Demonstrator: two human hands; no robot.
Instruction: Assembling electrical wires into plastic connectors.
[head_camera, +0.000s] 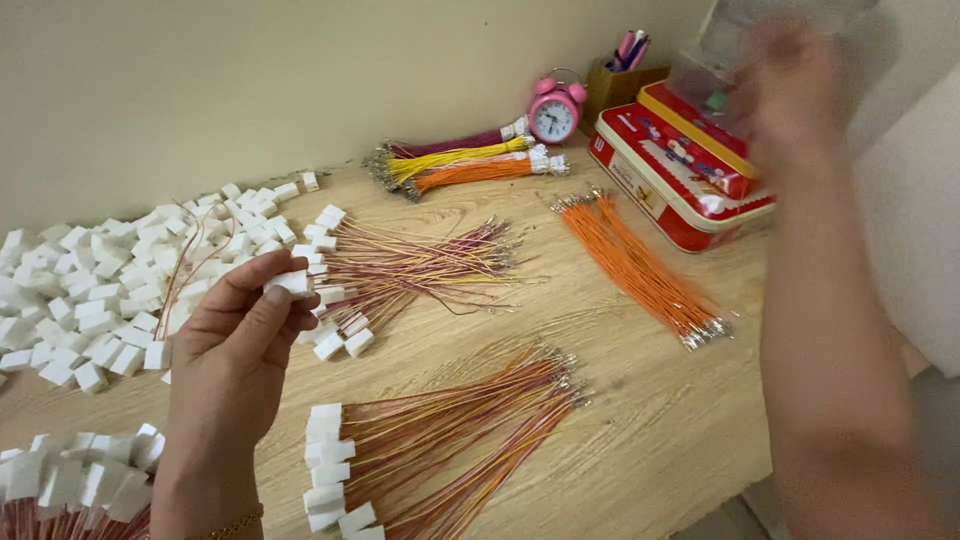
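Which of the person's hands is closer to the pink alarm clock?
The right hand, though blurred. It is raised above the red tin, just right of the alarm clock. The left hand holds a white connector far down-left.

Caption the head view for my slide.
Left hand pinches a white connector above wire harnesses; blurred right hand raised over a red tin.

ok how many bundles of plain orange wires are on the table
2. One loose orange bundle lies fanned out mid-table beside the red tin. A second, tied orange bundle sits at the back, near the pink alarm clock. More may be hidden out of view.
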